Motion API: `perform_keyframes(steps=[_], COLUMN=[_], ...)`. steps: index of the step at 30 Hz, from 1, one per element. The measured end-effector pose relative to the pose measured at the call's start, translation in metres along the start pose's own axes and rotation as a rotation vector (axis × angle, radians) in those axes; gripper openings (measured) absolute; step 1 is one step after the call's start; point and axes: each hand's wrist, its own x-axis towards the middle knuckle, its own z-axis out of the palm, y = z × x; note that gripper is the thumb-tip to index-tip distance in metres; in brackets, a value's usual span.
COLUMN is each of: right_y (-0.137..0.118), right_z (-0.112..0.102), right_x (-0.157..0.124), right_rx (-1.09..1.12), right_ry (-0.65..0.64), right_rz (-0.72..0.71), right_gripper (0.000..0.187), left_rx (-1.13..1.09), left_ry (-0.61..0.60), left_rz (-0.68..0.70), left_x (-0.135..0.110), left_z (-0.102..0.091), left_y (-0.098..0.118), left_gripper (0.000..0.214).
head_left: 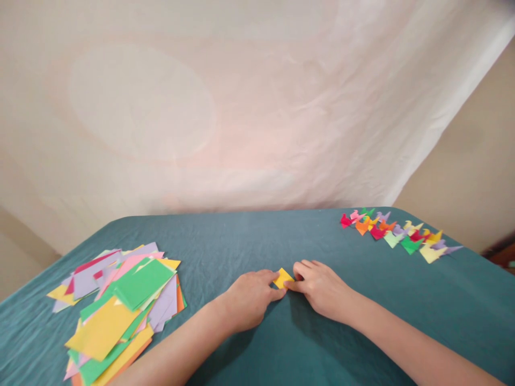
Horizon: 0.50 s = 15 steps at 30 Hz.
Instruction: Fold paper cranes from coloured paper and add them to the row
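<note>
A small folded yellow paper (pixel 283 277) lies on the teal tablecloth (pixel 241 236) between my two hands. My left hand (pixel 249 303) rests on the cloth with its fingers curled, fingertips pressed on the paper's left edge. My right hand (pixel 322 289) is curled too, with thumb and fingers pinching the paper's right edge. Most of the paper is hidden under the fingers.
A loose pile of coloured paper squares (pixel 120 305) lies at the near left. A row of several small folded paper figures (pixel 398 233) in mixed colours stands at the far right, near the table's edge. A pale sheet (pixel 225 107) hangs behind the table.
</note>
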Motion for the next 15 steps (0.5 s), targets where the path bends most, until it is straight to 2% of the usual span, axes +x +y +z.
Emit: perform_keyframes(steps=[15], right_y=[0.0058], right_z=[0.0068], right_x=[0.0036], right_rx=[-0.049], right_ry=[0.025], right_rz=[0.083], right_gripper=[0.027], left_rx=[0.006], left_ry=[-0.027], left_rz=[-0.005], left_x=[-0.0004], left_z=[-0.0039], left_y=[0.0015], left_gripper=[0.041])
